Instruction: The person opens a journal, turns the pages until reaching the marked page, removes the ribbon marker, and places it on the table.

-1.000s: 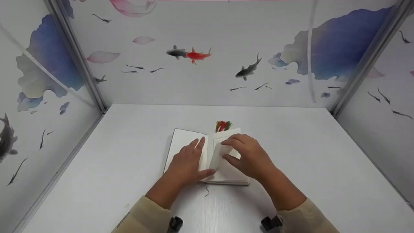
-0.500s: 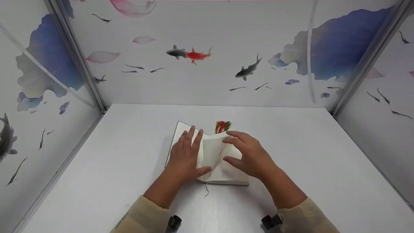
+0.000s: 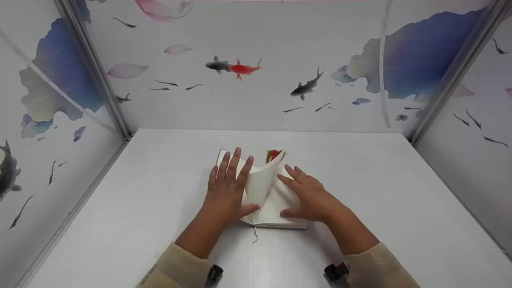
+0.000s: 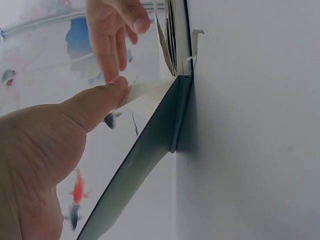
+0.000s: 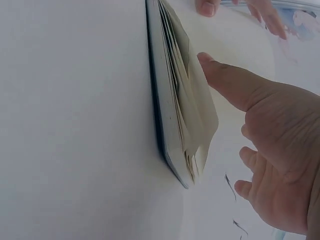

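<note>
Here, the left grip [image 3: 226, 192], a bare hand with straight, spread fingers, lies over the left side of a notebook [image 3: 276, 216]; the right grip [image 3: 311, 198], fingers likewise splayed, is over the right side, beside a raised, curling page [image 3: 258, 186]. The notebook lies on the white counter [image 3: 368, 176], a red tassel [image 3: 273, 154] beyond its far edge, a ribbon bookmark [image 3: 255, 236] at the near one.

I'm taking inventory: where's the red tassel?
In the head view, the red tassel shows just beyond the notebook, right of the left hand, partly behind a raised page.
</note>
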`<state>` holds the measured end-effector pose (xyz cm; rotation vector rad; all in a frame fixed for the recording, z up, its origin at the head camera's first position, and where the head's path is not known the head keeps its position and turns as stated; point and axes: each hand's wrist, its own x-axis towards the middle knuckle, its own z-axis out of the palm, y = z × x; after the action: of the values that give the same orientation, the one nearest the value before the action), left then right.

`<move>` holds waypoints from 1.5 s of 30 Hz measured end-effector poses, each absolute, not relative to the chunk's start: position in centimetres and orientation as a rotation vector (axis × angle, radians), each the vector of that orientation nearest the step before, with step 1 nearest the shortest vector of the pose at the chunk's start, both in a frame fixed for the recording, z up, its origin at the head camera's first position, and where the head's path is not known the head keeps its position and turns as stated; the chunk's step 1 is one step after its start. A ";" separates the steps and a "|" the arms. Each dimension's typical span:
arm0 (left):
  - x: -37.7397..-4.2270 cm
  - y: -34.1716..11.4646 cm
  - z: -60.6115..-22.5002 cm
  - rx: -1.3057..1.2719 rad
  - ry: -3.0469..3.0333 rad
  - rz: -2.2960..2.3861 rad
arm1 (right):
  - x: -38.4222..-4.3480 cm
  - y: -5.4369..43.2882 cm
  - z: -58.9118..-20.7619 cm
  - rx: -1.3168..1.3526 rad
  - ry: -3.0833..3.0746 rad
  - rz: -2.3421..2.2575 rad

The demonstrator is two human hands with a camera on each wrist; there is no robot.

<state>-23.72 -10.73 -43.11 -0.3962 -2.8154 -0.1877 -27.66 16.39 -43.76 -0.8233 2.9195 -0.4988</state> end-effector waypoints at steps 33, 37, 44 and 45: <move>-24.5 -12.1 -43.1 -0.434 -2.906 -0.169 | -28.2 16.5 -44.2 -0.694 2.640 -0.187; -24.5 -12.1 -43.1 -0.409 -2.929 -0.176 | -28.1 16.4 -44.2 -0.702 2.638 -0.169; -24.5 -12.5 -43.5 -0.368 -2.979 -0.168 | -27.9 16.4 -43.9 -0.703 2.625 -0.170; -24.5 -12.5 -43.5 -0.370 -2.984 -0.177 | -27.9 16.4 -43.9 -0.701 2.624 -0.175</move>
<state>-24.54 -12.50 -43.54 -0.3704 -2.9835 -0.1773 -27.88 16.45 -43.88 -0.7010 2.6236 -0.1750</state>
